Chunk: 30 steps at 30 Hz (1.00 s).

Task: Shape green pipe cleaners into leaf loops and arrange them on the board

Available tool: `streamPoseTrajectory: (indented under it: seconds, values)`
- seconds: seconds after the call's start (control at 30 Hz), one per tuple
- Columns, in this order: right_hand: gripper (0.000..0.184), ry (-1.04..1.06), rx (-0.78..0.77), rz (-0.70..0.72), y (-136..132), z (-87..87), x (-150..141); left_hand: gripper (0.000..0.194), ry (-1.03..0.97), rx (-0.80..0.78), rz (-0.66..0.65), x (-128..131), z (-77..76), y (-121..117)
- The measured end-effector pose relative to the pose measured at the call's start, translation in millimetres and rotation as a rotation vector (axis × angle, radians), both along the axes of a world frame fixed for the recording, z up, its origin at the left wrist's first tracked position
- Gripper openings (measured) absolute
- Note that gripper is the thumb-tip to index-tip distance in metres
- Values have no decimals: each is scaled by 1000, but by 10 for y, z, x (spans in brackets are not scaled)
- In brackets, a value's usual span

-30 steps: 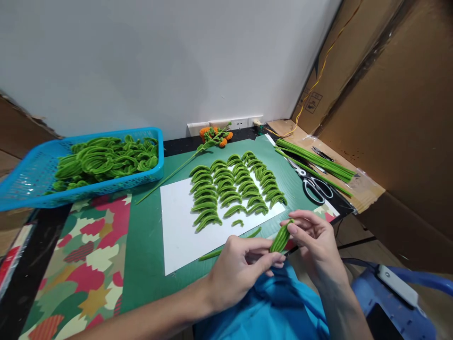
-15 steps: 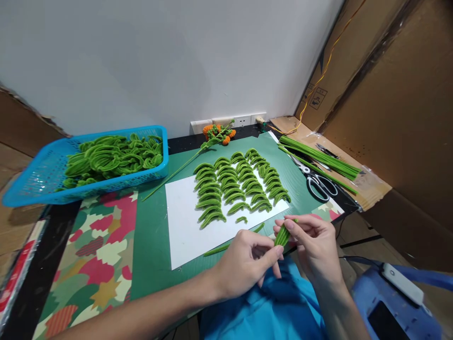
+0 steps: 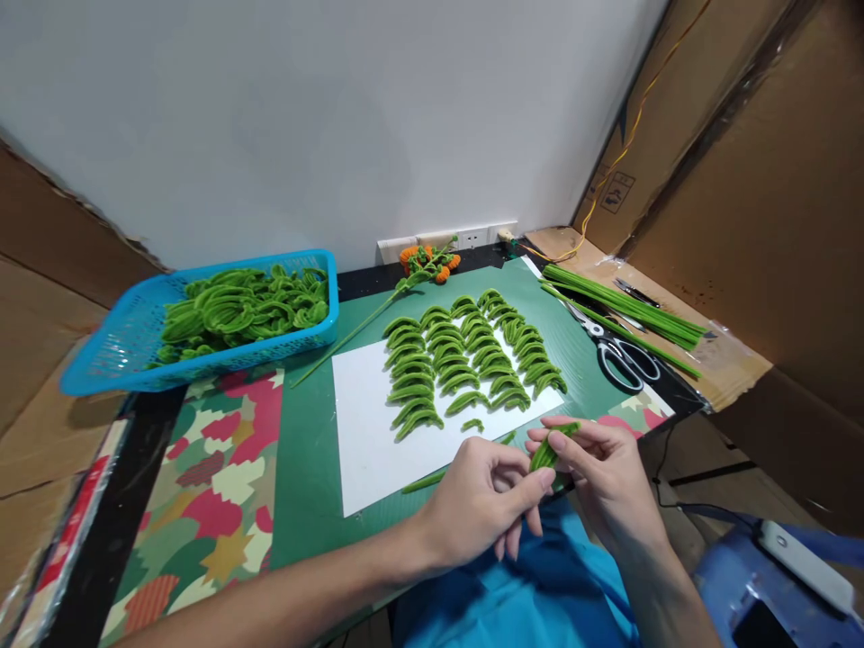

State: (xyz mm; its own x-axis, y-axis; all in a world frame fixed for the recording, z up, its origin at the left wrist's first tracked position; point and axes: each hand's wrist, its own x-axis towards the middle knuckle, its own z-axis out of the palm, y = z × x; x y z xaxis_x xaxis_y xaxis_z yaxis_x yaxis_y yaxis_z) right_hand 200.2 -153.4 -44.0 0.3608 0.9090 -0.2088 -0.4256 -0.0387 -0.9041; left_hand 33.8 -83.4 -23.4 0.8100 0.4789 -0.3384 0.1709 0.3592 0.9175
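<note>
Between my two hands is a green pipe-cleaner leaf (image 3: 544, 454), made of fuzzy strands lying side by side. My left hand (image 3: 482, 495) pinches its near end between thumb and fingers. My right hand (image 3: 598, 463) grips the far end, thumb on top, with the tip showing past the fingers. Just beyond my hands, rows of curved green pipe-cleaner leaves (image 3: 409, 373) lie on a white sheet of paper (image 3: 368, 459). One small curled green piece (image 3: 472, 425) rests near the sheet's front edge. A loose green strip (image 3: 422, 481) lies partly behind my left hand.
A blue basket (image 3: 330, 333) of green fuzzy pieces stands at the left. An orange-flowered stem (image 3: 351, 333) lies behind the paper. Scissors (image 3: 617, 355) and a bundle of green pipe cleaners (image 3: 634, 306) lie at the right. A power strip (image 3: 806, 571) sits at lower right.
The view has shifted, so the scene sits further right. The leaf in my hands has tilted, its far tip now pointing more to the right. Both hands keep their hold.
</note>
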Motion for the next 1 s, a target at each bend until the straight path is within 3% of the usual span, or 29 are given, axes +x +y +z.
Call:
streamPoseTrajectory:
  seconds: [0.2, 0.43, 0.53, 0.67, 0.87, 1.0]
  values:
    - [25, -184, -12, -40, -38, -98, -5, 61, 24, -15, 24, -10, 32, -18]
    - [29, -95, -12, 116, -16, -19, 52, 59, -5, 27, 24, 0, 60, -28]
    - [21, -235, 2, 19, -49, 6, -33, 57, 17, 54, 38, -16, 51, -43]
    - [14, -481, 134, -130, -80, 27, -127, 57, 40, 87, 69, -42, -14, -76]
    - [20, -221, 67, 27, -66, -44, -9, 55, -28, 124, 82, -43, -73, -106]
    - [15, -376, 141, -82, -82, 1, -66, 57, -22, 193, 89, -61, -48, -120]
